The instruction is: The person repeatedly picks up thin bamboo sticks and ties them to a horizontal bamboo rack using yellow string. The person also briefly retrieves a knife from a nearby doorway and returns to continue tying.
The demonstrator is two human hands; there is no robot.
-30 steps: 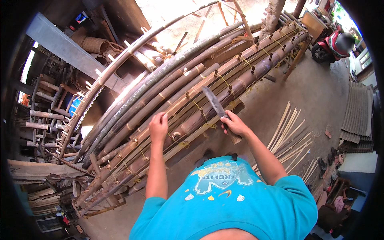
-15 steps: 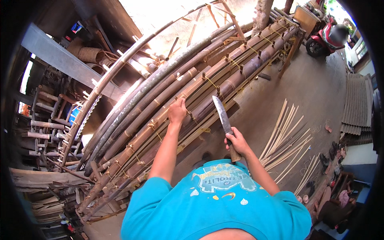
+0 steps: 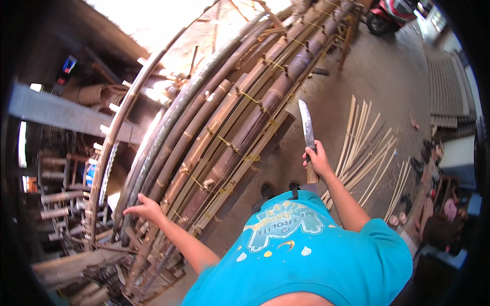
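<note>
A big stack of long bamboo poles [image 3: 229,132] is lying slanted across the middle of the picture, running from the lower left up to the top right. The poles are lying side by side and thin yellow ties are going around them, so they are staying together and not rolling apart. They are resting on a rough wooden rack, which is keeping them up off the grey floor [image 3: 388,76]. On the right side of the picture, thin bamboo strips [image 3: 365,148] are lying spread out on the floor, well apart from the big poles, like a pile of cut pieces kept to one side. At the top right, part of a red motorbike [image 3: 390,13] is showing. The person in the blue shirt [image 3: 311,255] is filling the bottom of the picture. The left hand [image 3: 145,209] is reaching out at the lower left, fingers open and spread, touching the low end of the poles and gripping nothing, as if to feel or steady them. The right hand [image 3: 317,160], right of the middle, is closed tight around the wooden handle of a long knife [image 3: 307,130]. The blade is pointing up and away from the body, beside the poles and not touching them, which is keeping the sharp edge clear of the other hand.
</note>
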